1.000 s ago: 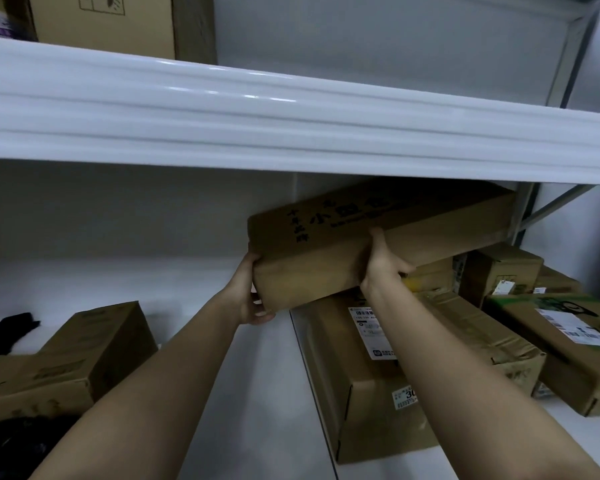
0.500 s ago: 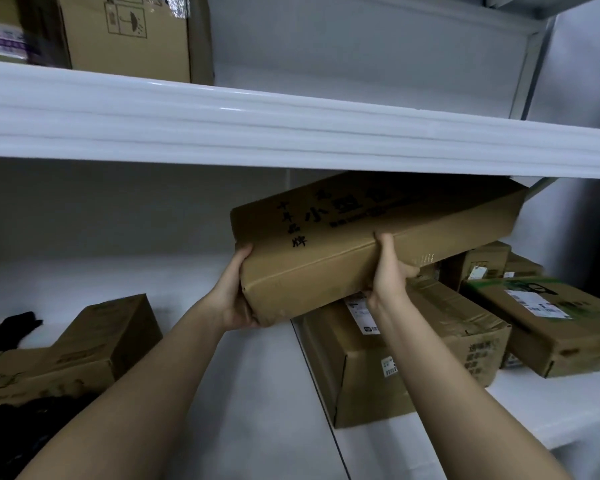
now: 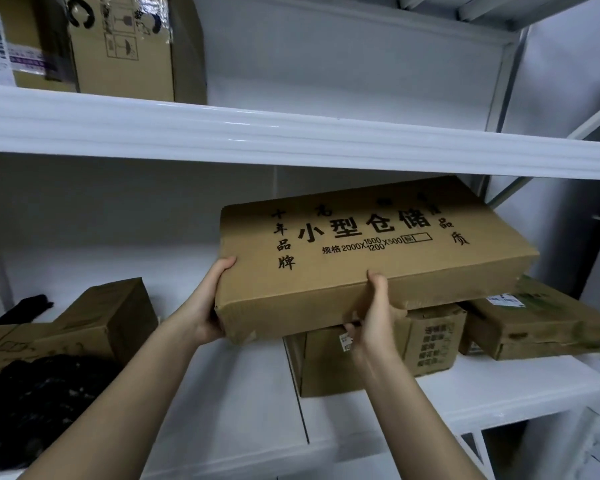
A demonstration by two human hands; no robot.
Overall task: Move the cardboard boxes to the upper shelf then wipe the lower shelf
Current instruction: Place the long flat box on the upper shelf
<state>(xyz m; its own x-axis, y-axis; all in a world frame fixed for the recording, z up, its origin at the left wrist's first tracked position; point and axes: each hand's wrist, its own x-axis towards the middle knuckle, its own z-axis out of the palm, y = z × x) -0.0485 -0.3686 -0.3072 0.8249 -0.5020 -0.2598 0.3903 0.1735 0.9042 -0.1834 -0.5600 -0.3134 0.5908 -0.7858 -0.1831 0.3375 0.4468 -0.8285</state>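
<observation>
A long flat cardboard box [image 3: 371,251] with black printed characters is held in the air between the two shelves, tilted slightly. My left hand [image 3: 208,306] grips its near left corner. My right hand [image 3: 373,320] clamps its front edge, thumb on top. Below it stands a brown box [image 3: 426,348] on the lower shelf [image 3: 482,389]. A flatter box [image 3: 541,320] with green print lies at the right. Another brown box [image 3: 94,320] sits at the left. The upper shelf [image 3: 291,133] runs across above.
On the upper shelf at the left stand cardboard boxes [image 3: 118,46]; the rest of that shelf shows white back wall. A black bundle [image 3: 28,400] lies at the lower left by the left box. A metal upright [image 3: 503,84] bounds the right side.
Both hands have drawn the long box out from under the upper shelf toward me, so its printed top now shows. The view has tilted up, showing more of the upper shelf.
</observation>
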